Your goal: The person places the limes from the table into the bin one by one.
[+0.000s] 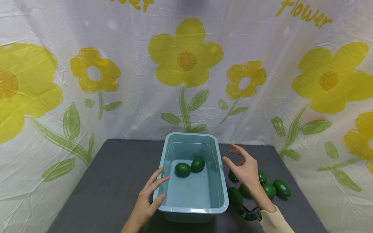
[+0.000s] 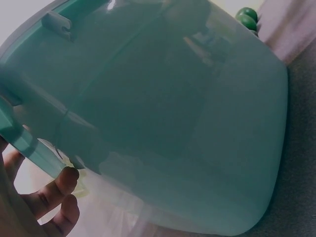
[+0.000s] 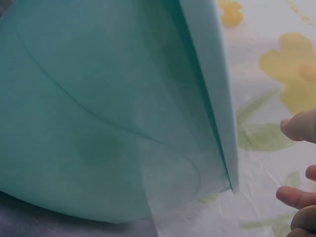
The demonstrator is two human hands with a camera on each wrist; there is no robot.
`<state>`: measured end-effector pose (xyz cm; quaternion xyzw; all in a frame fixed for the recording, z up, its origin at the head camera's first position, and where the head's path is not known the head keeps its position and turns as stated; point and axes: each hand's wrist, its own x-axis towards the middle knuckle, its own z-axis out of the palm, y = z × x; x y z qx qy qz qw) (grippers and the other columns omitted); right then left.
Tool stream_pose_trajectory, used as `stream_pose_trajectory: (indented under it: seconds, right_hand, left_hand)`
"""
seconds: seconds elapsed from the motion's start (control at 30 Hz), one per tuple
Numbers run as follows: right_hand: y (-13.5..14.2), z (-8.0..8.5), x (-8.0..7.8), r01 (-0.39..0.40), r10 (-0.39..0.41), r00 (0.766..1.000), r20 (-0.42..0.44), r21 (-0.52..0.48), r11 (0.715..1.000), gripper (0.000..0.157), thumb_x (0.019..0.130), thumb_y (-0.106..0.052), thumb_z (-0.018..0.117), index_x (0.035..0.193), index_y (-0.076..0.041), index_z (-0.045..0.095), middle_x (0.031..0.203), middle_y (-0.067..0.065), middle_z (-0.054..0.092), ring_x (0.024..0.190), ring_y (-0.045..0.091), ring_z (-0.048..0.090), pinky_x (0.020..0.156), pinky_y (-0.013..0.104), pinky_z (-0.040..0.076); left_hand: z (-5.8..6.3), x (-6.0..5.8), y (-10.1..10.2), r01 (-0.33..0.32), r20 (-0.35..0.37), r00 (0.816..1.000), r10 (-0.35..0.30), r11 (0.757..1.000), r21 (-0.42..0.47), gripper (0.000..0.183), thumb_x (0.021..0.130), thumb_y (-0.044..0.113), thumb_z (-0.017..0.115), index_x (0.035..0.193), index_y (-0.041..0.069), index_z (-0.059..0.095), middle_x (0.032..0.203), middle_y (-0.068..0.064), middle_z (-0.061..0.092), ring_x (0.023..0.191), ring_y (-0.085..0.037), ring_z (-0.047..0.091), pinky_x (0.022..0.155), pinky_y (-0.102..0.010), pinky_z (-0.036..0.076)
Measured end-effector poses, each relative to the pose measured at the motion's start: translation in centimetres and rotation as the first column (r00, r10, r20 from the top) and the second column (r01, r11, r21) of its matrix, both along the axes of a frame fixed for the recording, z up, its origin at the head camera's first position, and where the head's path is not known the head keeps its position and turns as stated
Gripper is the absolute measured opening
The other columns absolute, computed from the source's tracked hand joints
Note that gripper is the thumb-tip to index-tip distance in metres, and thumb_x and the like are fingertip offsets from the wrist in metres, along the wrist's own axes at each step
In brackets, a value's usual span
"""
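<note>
A light blue plastic bin (image 1: 189, 194) stands before me, with two glossy dark green oval fruits (image 1: 183, 169) on its floor. My left hand (image 1: 145, 195) is at the bin's left rim, its thumb and fingers extended over the edge. In the left wrist view, fingertips (image 2: 66, 182) of that hand show beside the rim, outside the bin wall. Just beyond the right rim, my right hand (image 1: 246, 170) hovers with thumb and fingers spread and nothing between them. Below and beside it lie several more green fruits (image 1: 282, 189), partly hidden by the hand and forearm.
The dark grey table (image 1: 125, 168) extends on both sides of the bin. White cloth (image 1: 131, 106) printed with yellow flowers hangs behind and along the sides. A dark strap (image 1: 250, 214) shows at my right wrist, close to the fruits.
</note>
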<state>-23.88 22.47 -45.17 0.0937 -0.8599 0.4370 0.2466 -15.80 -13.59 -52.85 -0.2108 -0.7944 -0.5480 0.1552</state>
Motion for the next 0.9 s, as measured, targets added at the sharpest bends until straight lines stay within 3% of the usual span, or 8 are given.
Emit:
stream_pose_trajectory:
  seconds: [0.33,0.57,0.73,0.83,0.9]
  right_hand:
    - [2.3,-0.5,1.4,0.108,-0.105,0.994,0.039,-0.074,0.991,0.054,0.09,-0.021,0.087,0.141,-0.015,0.068,0.116,0.015,0.078,0.04,-0.001,0.026,0.043,0.021,0.029]
    - [3.9,-2.0,2.4,0.169,-0.158,0.981,0.109,-0.104,0.98,0.054,0.092,-0.023,0.085,0.142,-0.018,0.067,0.118,0.013,0.077,0.036,0.002,0.026,0.041,0.022,0.031]
    - [4.8,-2.9,3.2,0.224,-0.203,0.966,0.157,-0.129,0.966,0.052,0.094,-0.025,0.084,0.142,-0.019,0.067,0.12,0.014,0.077,0.042,0.007,0.046,0.047,0.022,0.041]
    - [5.1,-3.3,3.7,0.259,-0.232,0.953,0.193,-0.131,0.957,0.052,0.094,-0.026,0.083,0.143,-0.018,0.067,0.122,0.015,0.076,0.058,0.003,0.061,0.054,0.02,0.048]
    - [5.3,-3.7,4.0,0.282,-0.251,0.942,0.224,-0.122,0.952,0.054,0.095,-0.027,0.083,0.145,-0.018,0.065,0.123,0.015,0.076,0.072,-0.002,0.065,0.06,0.018,0.051]
  left_hand:
    - [0.5,0.1,0.1,-0.015,-0.039,0.999,0.016,1.0,0.005,0.049,0.098,0.009,0.063,0.143,0.027,0.067,0.166,-0.004,0.043,0.146,-0.01,0.042,0.101,-0.04,0.054]
    - [0.4,0.2,0.2,-0.015,-0.017,1.0,0.015,1.0,0.01,0.048,0.098,0.01,0.063,0.143,0.028,0.067,0.167,-0.003,0.042,0.144,-0.009,0.043,0.1,-0.038,0.054]
    - [0.3,0.2,0.2,-0.022,-0.009,1.0,0.022,1.0,0.002,0.048,0.099,0.011,0.063,0.143,0.028,0.067,0.167,-0.002,0.042,0.144,-0.009,0.043,0.101,-0.038,0.053]
    - [0.4,0.3,0.2,-0.027,-0.001,1.0,0.027,1.0,-0.002,0.048,0.099,0.011,0.063,0.143,0.029,0.067,0.167,-0.001,0.042,0.144,-0.008,0.043,0.101,-0.039,0.054]
    - [0.4,0.3,0.2,-0.027,0.006,1.0,0.027,1.0,-0.003,0.048,0.099,0.012,0.063,0.143,0.03,0.067,0.167,-0.001,0.042,0.144,-0.009,0.043,0.1,-0.039,0.054]
